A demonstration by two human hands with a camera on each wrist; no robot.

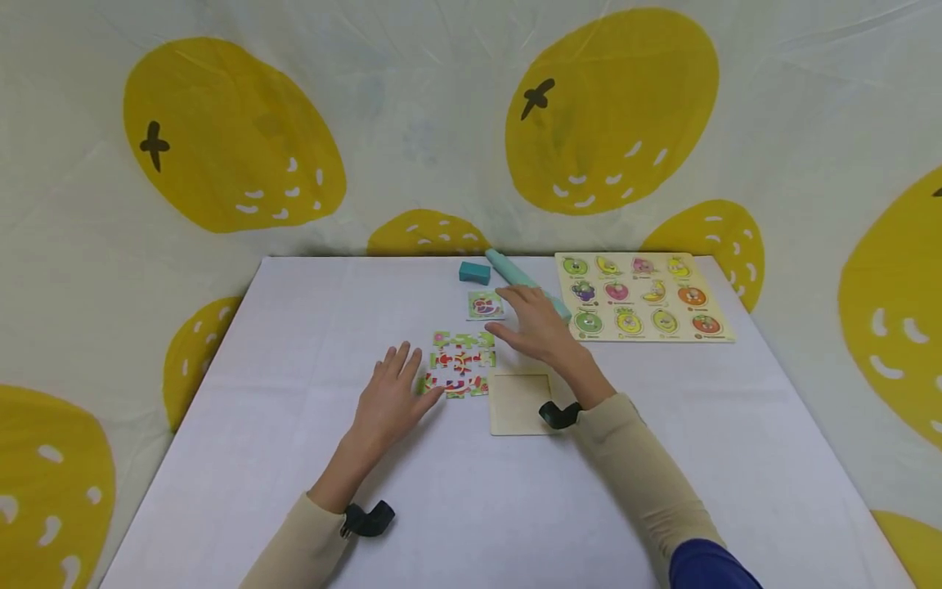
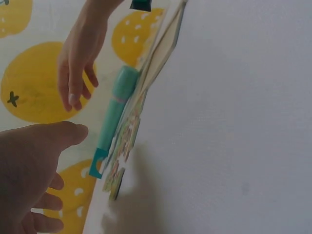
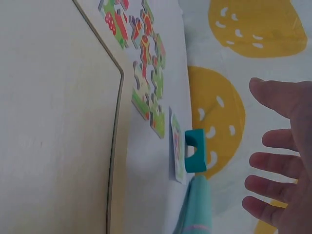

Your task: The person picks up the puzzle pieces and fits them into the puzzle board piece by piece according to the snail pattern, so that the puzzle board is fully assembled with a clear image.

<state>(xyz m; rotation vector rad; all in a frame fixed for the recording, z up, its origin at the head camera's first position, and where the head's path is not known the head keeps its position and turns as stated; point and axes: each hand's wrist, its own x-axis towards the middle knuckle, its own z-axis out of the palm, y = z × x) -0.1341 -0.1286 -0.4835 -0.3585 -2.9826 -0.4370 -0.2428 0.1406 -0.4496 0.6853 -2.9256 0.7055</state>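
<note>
Several colourful jigsaw pieces lie loosely grouped in rows on the white table, gaps between them. My left hand hovers at their left side, fingers spread, holding nothing. Beyond them and to the right, my right hand is held above the table with its fingers extended, close to a small picture card. In the right wrist view, nothing lies between its thumb and fingers. A shallow wooden puzzle tray rests right of the pieces, partly under the right wrist.
A teal block stands near the back edge. Beside it lies a mint-green stick, partly behind the right hand. A wooden fruit board sits at the back right. Behind the table hangs a fruit-print cloth.
</note>
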